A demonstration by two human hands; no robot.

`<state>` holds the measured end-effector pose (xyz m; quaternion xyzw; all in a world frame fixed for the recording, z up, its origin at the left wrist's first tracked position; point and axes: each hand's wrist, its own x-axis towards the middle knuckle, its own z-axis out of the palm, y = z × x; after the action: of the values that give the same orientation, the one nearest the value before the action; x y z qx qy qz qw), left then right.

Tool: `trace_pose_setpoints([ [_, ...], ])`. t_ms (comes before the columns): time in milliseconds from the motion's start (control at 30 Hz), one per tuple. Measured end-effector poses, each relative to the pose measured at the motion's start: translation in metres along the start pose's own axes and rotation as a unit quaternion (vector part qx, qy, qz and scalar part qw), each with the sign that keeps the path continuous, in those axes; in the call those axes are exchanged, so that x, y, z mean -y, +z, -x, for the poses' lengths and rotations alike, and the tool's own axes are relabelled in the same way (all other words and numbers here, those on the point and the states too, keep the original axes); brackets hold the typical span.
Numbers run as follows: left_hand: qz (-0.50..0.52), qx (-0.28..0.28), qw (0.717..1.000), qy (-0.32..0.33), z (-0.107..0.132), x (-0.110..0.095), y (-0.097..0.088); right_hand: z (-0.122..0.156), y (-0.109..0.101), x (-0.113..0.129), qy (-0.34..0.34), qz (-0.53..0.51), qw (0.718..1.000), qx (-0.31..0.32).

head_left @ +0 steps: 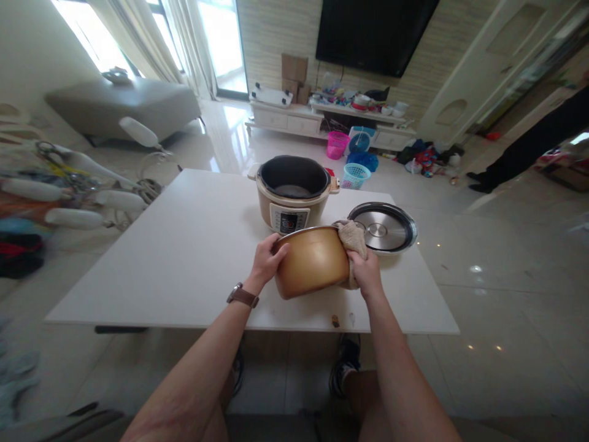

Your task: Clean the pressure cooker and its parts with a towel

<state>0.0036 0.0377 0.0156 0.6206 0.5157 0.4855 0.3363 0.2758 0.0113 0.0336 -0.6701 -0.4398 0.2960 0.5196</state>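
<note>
A gold inner pot [313, 263] is tilted away from me over the front of the white table [184, 264]. My left hand [267, 263] grips its left rim, thumb on the outer wall. On the pot's right side, my right hand [364, 270] is closed on a beige cloth [353, 238] pressed against the wall. Just behind stands the cooker body [294, 195], its lid off and its dark well showing. To the right, the round lid [383, 226] lies with its metal inner face up. The inside of the pot is hidden from me.
Small marks or scraps [335, 320] lie near the table's front edge. Beyond the table are a pink basket [337, 145], a blue basket [356, 175] and a cluttered TV cabinet [301, 123]. Another person's dark-clothed leg [519, 150] is at the right.
</note>
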Motion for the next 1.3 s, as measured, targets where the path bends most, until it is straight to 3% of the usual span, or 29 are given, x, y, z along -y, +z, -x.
trace_pose_setpoints([
  [200, -0.007, -0.009, 1.0, 0.002, -0.003, -0.013, 0.005, 0.003, 0.0, 0.004, -0.045, 0.021, 0.999, 0.008],
  [333, -0.02, -0.007, 1.0, 0.004, -0.004, -0.014, 0.007, 0.016, 0.0, 0.022, -0.141, 0.081, 0.986, 0.039],
  [400, -0.024, -0.004, 1.0, 0.004, -0.003, -0.014, 0.008, 0.026, 0.0, 0.036, -0.222, 0.129, 0.964, 0.069],
  [500, -0.017, -0.004, 1.0, 0.008, -0.003, -0.012, 0.008, 0.045, 0.004, 0.057, -0.331, 0.216, 0.909, 0.134],
  [567, -0.007, -0.005, 1.0, 0.016, -0.003, -0.01, 0.009, 0.054, 0.007, 0.065, -0.367, 0.259, 0.878, 0.164],
  [633, -0.001, -0.002, 1.0, 0.017, -0.003, -0.009, 0.009, 0.057, 0.008, 0.068, -0.376, 0.271, 0.87, 0.167],
  [867, -0.011, -0.002, 1.0, -0.007, 0.001, -0.012, 0.008, 0.035, 0.004, 0.046, -0.312, 0.156, 0.93, 0.115],
  [1033, 0.024, -0.011, 1.0, -0.006, 0.003, -0.002, 0.006, 0.018, 0.004, 0.022, -0.159, 0.044, 0.984, 0.06],
  [1167, 0.043, -0.036, 0.998, -0.001, 0.006, 0.013, 0.006, 0.007, 0.004, 0.008, -0.047, 0.002, 0.998, 0.029],
  [1300, 0.046, -0.052, 0.998, 0.003, 0.007, 0.023, 0.005, -0.001, 0.002, -0.003, 0.009, -0.013, 1.0, 0.008],
])
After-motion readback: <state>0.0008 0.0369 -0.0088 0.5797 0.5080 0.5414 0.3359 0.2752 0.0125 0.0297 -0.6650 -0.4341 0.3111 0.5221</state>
